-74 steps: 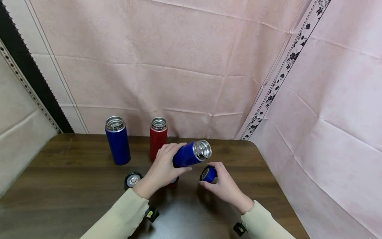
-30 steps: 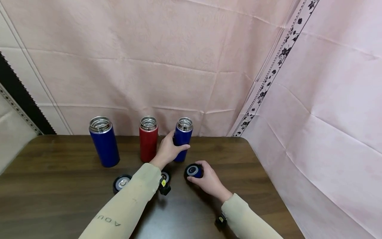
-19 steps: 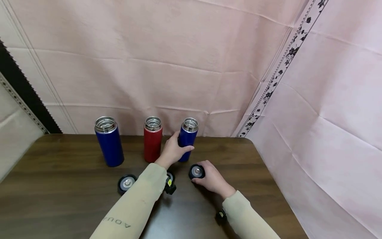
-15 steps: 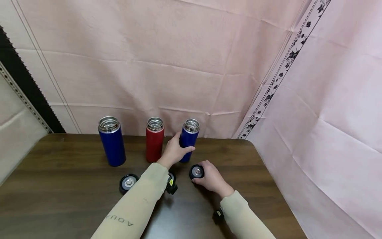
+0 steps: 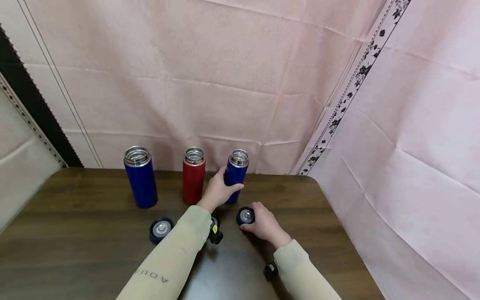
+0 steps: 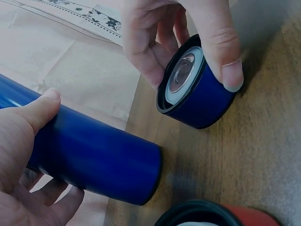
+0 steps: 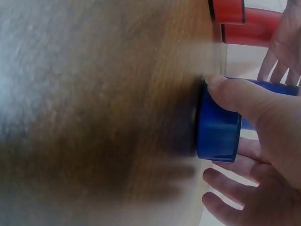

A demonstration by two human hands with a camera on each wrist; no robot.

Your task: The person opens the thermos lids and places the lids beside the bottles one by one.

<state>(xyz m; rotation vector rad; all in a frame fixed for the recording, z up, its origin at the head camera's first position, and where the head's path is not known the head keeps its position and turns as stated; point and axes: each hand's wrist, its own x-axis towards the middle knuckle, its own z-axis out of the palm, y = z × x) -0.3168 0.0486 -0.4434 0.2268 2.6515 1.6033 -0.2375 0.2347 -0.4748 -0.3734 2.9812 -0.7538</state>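
Observation:
My left hand (image 5: 217,191) holds a small blue thermos bottle (image 5: 234,173) around its body. The bottle stands upright at the back of the table, its steel mouth uncovered. In the left wrist view the thumb lies along one side of the blue wall, with fingers on the other. Nearer to me, my right hand (image 5: 266,223) pinches a blue bottle lid (image 5: 246,216) between thumb and fingers. Its grey inner side faces up. Seen from the right wrist, the lid's blue side (image 7: 218,132) sits right at the tabletop.
An uncapped red thermos (image 5: 193,181) and a larger uncapped blue thermos (image 5: 142,185) stand to the left. A black-rimmed lid (image 5: 161,229) lies inner side up before them. A red lid (image 6: 249,216) is mostly hidden behind my left wrist. Pink cloth (image 5: 225,83) hangs behind the table (image 5: 93,241).
The small blue bottle, earlier tilted in my left hand, now stands upright at the back. My right hand has turned the lid inner side up and lowered it to the table.

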